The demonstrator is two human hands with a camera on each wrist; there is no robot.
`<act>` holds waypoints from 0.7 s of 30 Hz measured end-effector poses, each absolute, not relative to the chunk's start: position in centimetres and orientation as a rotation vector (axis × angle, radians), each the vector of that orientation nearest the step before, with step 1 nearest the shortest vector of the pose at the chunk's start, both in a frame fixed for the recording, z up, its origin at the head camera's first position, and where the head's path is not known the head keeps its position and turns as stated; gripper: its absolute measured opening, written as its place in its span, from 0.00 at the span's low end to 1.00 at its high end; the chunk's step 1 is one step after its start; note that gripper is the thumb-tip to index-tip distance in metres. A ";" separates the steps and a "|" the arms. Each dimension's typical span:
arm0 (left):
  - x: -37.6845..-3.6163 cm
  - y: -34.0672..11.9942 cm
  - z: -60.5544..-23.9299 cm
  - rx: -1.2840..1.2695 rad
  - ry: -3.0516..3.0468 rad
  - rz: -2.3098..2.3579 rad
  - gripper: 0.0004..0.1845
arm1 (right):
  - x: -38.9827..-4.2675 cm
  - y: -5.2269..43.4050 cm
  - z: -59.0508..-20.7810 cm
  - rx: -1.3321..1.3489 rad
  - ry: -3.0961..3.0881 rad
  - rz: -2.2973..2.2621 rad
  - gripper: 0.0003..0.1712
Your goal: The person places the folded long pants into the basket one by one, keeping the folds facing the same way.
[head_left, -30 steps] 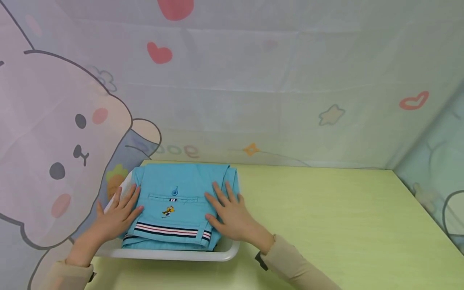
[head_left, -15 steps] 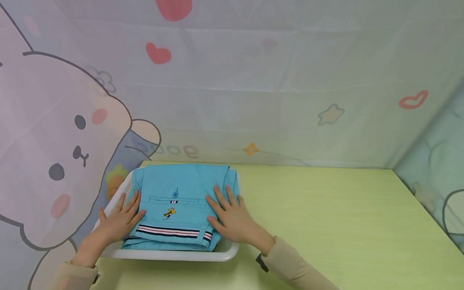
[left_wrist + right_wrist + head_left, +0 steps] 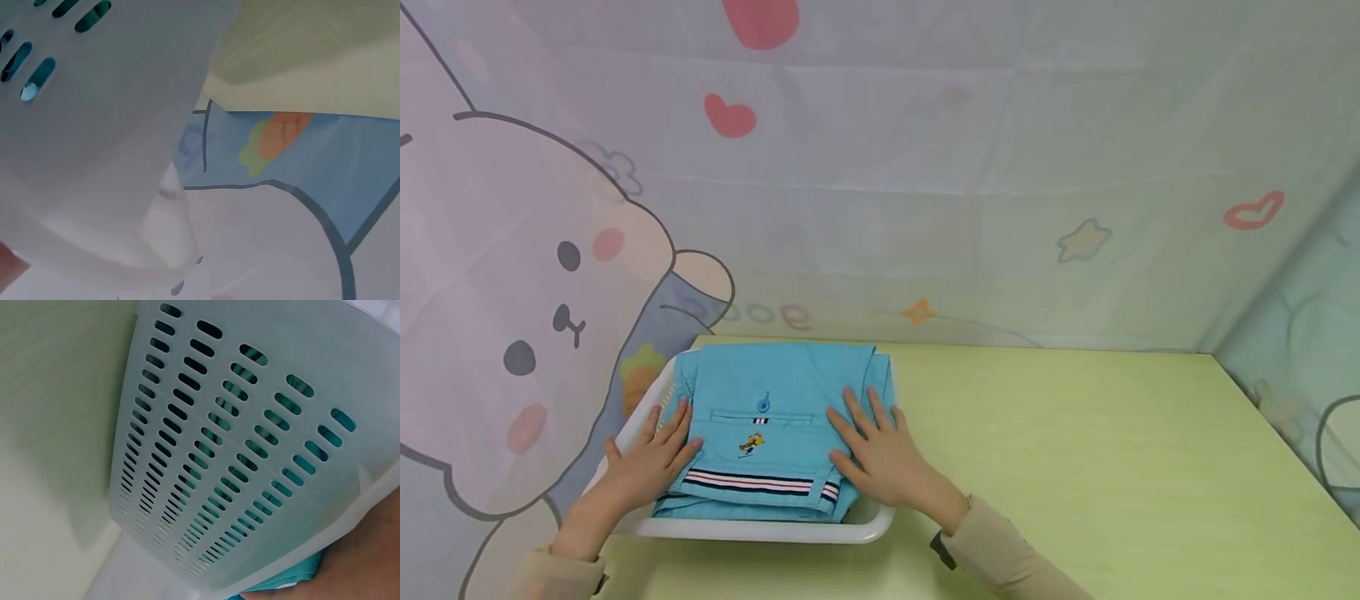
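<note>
Green table [image 3: 1075, 467] unchanged; both flat hands still press shorts [image 3: 767, 425] in basket [image 3: 760, 530].

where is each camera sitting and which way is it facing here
Head: worn on the head, looking forward and down at the folded blue shorts in the white basket; left hand, right hand and both sleeves show.
Left wrist: beside the basket's outer wall; a sliver of skin shows.
Right wrist: facing its slotted side; some skin shows.
All share the basket.
</note>
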State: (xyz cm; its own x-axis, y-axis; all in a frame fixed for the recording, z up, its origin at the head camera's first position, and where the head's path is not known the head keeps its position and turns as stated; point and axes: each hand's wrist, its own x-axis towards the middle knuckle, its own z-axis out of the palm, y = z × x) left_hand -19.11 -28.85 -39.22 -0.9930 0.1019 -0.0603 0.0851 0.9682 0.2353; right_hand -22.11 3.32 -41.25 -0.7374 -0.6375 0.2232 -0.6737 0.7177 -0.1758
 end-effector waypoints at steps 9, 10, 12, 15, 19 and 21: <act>-18.8 -28.7 -39.2 0.139 3.083 0.357 0.37 | -22.2 3.6 -41.7 1.075 -2.732 0.440 0.31; -18.7 -28.7 -39.1 0.135 3.091 0.354 0.37 | -22.2 3.7 -41.8 1.078 -2.726 0.449 0.31; -18.5 -28.6 -39.1 0.131 3.112 0.343 0.36 | -22.1 3.9 -41.9 1.085 -2.716 0.478 0.31; -18.2 -28.4 -38.9 0.132 3.139 0.330 0.35 | -21.8 4.2 -42.0 1.090 -2.707 0.521 0.30; -17.8 -27.9 -38.5 0.146 3.176 0.312 0.33 | -21.5 4.7 -42.2 1.080 -2.711 0.570 0.29; -17.5 -27.5 -38.2 0.163 3.196 0.307 0.32 | -21.3 4.9 -42.2 1.076 -2.713 0.605 0.29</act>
